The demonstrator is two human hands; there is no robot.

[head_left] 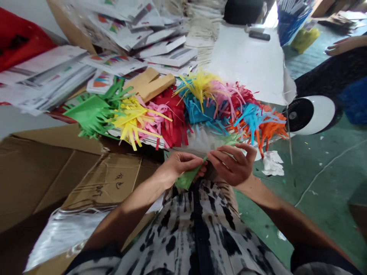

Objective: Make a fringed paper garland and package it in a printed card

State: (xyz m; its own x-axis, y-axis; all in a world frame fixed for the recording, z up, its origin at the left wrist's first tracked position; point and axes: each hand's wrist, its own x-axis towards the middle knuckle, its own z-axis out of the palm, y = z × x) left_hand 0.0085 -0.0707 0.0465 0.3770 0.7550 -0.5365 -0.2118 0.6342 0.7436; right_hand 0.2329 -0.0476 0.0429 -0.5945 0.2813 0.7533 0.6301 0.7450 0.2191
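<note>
Where left hand meets right hand, green paper lies between the fingers.

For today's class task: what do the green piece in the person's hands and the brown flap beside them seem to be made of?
The green piece looks like thin matte paper, bending softly without shine; the exact type is unclear. The brown flap looks like matte cardboard, with fold lines and handwritten marks.

Bright, even light; wide-angle edge distortion
</note>
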